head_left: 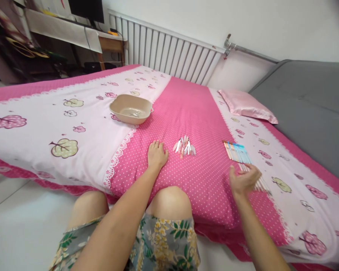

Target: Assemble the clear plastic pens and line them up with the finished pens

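My left hand [157, 153] lies flat and open, palm down, on the pink dotted bedspread [197, 113]. Just to its right is a small pile of pen caps [184, 146]. Farther right, a row of several pens [238, 153] lies side by side on the bedspread. My right hand [244, 180] hovers over the near end of that row with curled fingers touching the pens; whether it grips one I cannot tell.
A beige plastic basin [131, 108] with a few small items inside sits farther back on the bed. A pink pillow [246, 105] lies at the right, beside a grey mattress [307, 101]. A white radiator [169, 51] lines the wall. My knees press against the bed edge.
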The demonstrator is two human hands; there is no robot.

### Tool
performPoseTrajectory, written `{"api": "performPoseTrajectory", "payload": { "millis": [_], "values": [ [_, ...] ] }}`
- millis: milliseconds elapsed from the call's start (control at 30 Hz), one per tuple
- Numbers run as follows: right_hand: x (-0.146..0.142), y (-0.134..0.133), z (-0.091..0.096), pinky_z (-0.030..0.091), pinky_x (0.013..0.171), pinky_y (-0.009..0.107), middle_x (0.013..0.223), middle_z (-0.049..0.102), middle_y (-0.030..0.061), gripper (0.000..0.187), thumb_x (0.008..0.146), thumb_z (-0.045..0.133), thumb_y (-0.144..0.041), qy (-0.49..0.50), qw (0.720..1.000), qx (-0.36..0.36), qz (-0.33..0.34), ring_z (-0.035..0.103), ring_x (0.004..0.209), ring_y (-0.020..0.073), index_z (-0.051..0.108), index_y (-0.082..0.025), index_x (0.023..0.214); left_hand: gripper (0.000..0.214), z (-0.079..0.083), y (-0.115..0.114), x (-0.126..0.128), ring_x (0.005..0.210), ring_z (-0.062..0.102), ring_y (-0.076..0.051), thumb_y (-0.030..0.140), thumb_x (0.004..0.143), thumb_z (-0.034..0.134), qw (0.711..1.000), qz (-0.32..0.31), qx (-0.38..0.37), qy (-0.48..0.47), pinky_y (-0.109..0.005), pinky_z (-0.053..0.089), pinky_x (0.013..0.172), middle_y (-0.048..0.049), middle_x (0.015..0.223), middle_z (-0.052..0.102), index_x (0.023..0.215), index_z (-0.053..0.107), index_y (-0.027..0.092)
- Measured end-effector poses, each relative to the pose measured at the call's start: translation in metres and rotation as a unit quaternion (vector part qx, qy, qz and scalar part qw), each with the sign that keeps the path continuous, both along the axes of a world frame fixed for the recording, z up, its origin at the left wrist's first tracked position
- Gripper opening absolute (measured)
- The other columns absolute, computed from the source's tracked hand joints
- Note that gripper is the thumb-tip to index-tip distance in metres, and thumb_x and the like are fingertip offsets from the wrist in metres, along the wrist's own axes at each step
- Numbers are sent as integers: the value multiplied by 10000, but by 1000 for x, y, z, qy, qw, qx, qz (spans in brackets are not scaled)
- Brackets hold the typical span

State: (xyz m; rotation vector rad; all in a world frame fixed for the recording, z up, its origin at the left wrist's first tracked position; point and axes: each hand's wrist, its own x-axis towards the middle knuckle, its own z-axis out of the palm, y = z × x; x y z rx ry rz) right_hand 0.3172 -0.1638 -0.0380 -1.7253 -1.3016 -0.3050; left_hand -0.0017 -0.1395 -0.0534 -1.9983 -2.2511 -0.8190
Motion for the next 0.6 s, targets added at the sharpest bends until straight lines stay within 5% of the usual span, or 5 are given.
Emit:
{"api": "performPoseTrajectory", "payload": {
  "millis": [167,333,600],
  "values": [
    [-57,47,14,394,828,369,1146,480,176,627,740,494,-542,47,978,-125,162,506,767,185,469,-95,1179,459,0,0,0,1274,397,-278,306,836,436,1000,2,-5,3,-403,263,1085,-161,1329,504,1218,550,78],
    [-109,93,-6,397,864,367,1171,545,206,689,761,475,-574,32,959,-189,207,521,1018,260,489,-66,1226,455,0,1,0,1268,407,-276,307,837,437,1000,6,-4,7,-398,270,1082,-159,1321,512,1212,555,79],
    [-138,107,-29,325,992,413,1340,486,157,658,849,365,-574,-68,930,-208,295,443,1211,273,406,-146,1348,451,1,0,2,1270,403,-268,312,849,424,1000,9,-7,17,-392,266,1090,-153,1332,503,1221,545,86]
  ]
}}
